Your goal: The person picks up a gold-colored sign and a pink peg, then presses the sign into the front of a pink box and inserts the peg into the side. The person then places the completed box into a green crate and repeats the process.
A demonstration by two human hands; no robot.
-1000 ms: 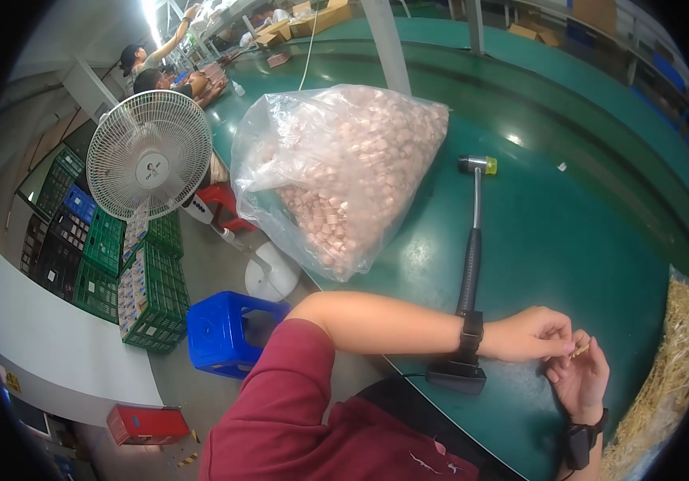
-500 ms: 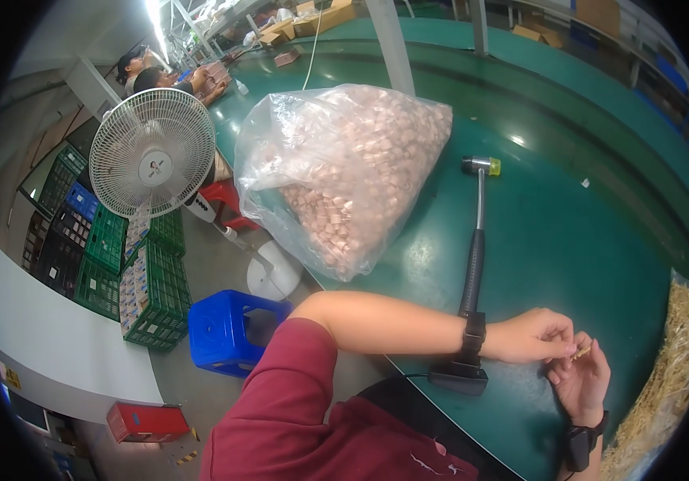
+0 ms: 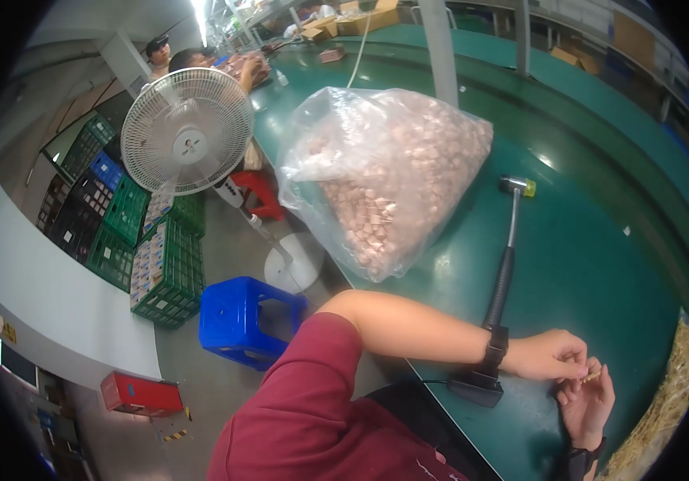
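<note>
My left hand (image 3: 549, 354) reaches in from the left across the table, thumb and fingers pinched on a small gold-coloured metal piece (image 3: 594, 375). Facing it, my right hand (image 3: 587, 407) has its fingertips closed on the same piece, palm turned partly up. The piece is too small for its exact kind to show. Beyond my left wrist lies a mallet (image 3: 513, 220) with a black and yellow head; my forearm covers its handle's lower end. By my right hand rests a clear bag of thin gold-coloured pieces (image 3: 665, 401), cut by the picture's edge.
A large clear bag of small copper-coloured pieces (image 3: 396, 184) stands on the green table (image 3: 585, 272). Left of the table are a standing fan (image 3: 188, 136), a blue stool (image 3: 240, 321) and stacked green crates (image 3: 170, 272). Two co-workers (image 3: 192, 58) are at the far left.
The view has swung slightly, so the surroundings appear shifted right. Both hands keep their pinch on the small piece. A far co-worker's arms have moved.
</note>
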